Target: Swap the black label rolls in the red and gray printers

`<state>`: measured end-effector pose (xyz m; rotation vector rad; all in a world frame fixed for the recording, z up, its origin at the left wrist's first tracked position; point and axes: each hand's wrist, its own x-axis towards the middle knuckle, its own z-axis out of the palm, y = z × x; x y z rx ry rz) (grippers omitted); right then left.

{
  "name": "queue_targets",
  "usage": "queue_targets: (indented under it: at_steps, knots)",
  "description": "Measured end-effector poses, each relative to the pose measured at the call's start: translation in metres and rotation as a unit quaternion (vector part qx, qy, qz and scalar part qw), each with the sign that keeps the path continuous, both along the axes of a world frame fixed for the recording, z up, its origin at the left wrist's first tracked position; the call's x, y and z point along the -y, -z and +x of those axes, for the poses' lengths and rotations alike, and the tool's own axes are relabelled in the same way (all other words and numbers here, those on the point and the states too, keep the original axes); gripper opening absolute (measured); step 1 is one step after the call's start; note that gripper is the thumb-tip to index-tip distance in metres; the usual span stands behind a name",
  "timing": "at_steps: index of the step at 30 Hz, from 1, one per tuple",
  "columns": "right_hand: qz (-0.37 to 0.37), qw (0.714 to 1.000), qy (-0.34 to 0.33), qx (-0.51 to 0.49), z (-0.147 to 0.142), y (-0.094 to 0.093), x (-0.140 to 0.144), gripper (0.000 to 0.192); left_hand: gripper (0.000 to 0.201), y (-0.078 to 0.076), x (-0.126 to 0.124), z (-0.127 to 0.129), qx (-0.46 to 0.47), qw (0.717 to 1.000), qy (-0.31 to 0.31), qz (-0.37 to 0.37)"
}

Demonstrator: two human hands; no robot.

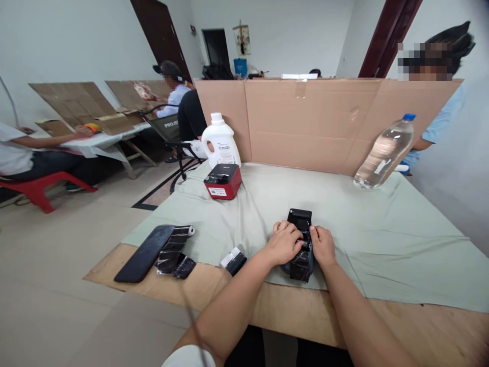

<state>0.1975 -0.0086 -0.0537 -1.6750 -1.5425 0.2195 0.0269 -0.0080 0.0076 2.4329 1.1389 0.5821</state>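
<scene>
Lying far left: black phone (144, 253), dark rolls (173, 248). Further right, left hand (284, 243) and right hand (323, 246) curled, gripping small black printer (300, 239) on green cloth (382, 229); red printer (223, 181), white jug (220, 139) behind, water bottle (385, 152) far right.

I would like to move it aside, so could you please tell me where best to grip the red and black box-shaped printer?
Grip the red and black box-shaped printer by its two flat red sides, coming from above; it sits upright on the cloth with free space around it.
</scene>
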Motion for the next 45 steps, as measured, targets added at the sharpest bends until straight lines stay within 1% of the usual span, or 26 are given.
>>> queue_targets:
  at_steps: [3,5,7,9,12,15,18,19,21,23,24,26,29,31,32,33,35,38,39,41,43,45]
  knots:
    - [0.002,1.0,-0.001,0.001,0.001,0.001,0.0,0.061,0.017,0.002,-0.002,-0.001,0.057,0.998,0.031,-0.019]
    - [-0.004,1.0,-0.002,0.007,0.001,0.002,0.0,0.061,0.016,0.003,-0.003,-0.003,0.081,0.996,0.045,-0.017]
    - [-0.011,1.0,-0.002,0.015,0.003,0.003,0.0,0.061,0.022,0.005,-0.003,-0.004,0.083,0.995,0.051,-0.006]
    - [-0.016,1.0,0.001,0.02,0.004,0.003,-0.001,0.06,0.031,0.007,-0.003,-0.004,0.085,0.995,0.049,0.004]
    - [-0.021,0.999,0.005,0.023,0.005,0.002,-0.002,0.058,0.041,0.008,-0.001,-0.003,0.121,0.992,0.041,0.0]
    - [-0.032,0.999,0.002,0.027,0.005,-0.001,-0.002,0.057,0.038,0.0,0.004,-0.001,0.208,0.977,0.034,-0.031]
    - [-0.039,0.999,0.006,0.029,0.005,-0.003,-0.002,0.057,0.035,-0.019,0.012,-0.012,0.309,0.95,0.0,-0.048]
    - [-0.04,0.999,0.008,0.029,0.005,-0.003,-0.002,0.057,0.035,-0.027,0.016,-0.021,0.33,0.942,-0.016,-0.057]
    - [-0.042,0.999,0.011,0.029,0.005,-0.003,-0.002,0.057,0.034,-0.039,0.025,-0.048,0.347,0.932,-0.047,-0.093]
    - [-0.047,0.998,0.011,0.029,0.005,-0.003,-0.002,0.055,0.034,-0.046,0.036,-0.086,0.338,0.927,-0.083,-0.14]
    - [-0.049,0.998,0.011,0.029,0.005,-0.003,-0.002,0.055,0.035,-0.046,0.041,-0.107,0.322,0.927,-0.112,-0.156]
    - [-0.055,0.998,0.015,0.028,0.005,-0.002,-0.002,0.053,0.036,-0.043,0.051,-0.15,0.275,0.933,-0.168,-0.161]
    - [-0.057,0.998,0.022,0.028,0.004,-0.001,-0.002,0.051,0.036,-0.033,0.063,-0.204,0.19,0.947,-0.218,-0.14]
    - [-0.057,0.998,0.025,0.029,0.004,-0.001,-0.002,0.051,0.034,-0.025,0.066,-0.226,0.116,0.958,-0.238,-0.106]
    - [-0.057,0.998,0.025,0.03,0.004,-0.002,-0.002,0.051,0.032,-0.022,0.066,-0.232,0.073,0.964,-0.241,-0.087]
    - [-0.059,0.998,0.024,0.03,0.004,-0.002,-0.002,0.05,0.031,-0.019,0.066,-0.234,0.027,0.968,-0.239,-0.068]
    - [-0.063,0.997,0.022,0.031,0.004,-0.002,-0.002,0.049,0.028,-0.014,0.065,-0.228,-0.053,0.969,-0.239,-0.032]
    - [-0.065,0.997,0.02,0.027,0.003,-0.004,-0.002,0.047,0.03,-0.009,0.063,-0.203,-0.119,0.962,-0.246,0.005]
    - [-0.063,0.997,0.02,0.025,0.003,-0.004,-0.002,0.046,0.03,-0.008,0.062,-0.192,-0.133,0.962,-0.239,0.009]
    - [-0.06,0.998,0.019,0.023,0.002,-0.005,-0.001,0.046,0.03,-0.007,0.061,-0.17,-0.156,0.966,-0.205,0.003]
    - [-0.063,0.998,0.018,0.02,0.001,-0.006,-0.001,0.046,0.029,-0.01,0.061,-0.151,-0.165,0.972,-0.165,-0.008]
    - [-0.065,0.998,0.016,0.02,0.0,-0.007,0.0,0.045,0.03,-0.017,0.062,-0.134,-0.133,0.984,-0.109,-0.044]
